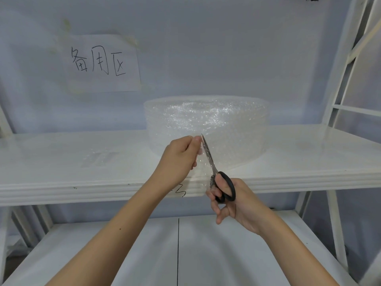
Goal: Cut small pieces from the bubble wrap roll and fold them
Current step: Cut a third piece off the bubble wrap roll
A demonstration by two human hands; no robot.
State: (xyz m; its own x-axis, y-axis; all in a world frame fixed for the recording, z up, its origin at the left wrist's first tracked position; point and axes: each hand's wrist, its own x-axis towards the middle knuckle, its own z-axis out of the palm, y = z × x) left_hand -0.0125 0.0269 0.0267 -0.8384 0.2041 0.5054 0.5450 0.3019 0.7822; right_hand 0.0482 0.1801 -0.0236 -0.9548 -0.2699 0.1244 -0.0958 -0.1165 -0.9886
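On the white shelf (61,178) I see the bubble wrap roll (208,129) lying flat. My left hand (179,157) pinches its loose sheet (top edge), while my right hand (233,203) grips black-handled scissors (214,170), blades nearly closed on the sheet.
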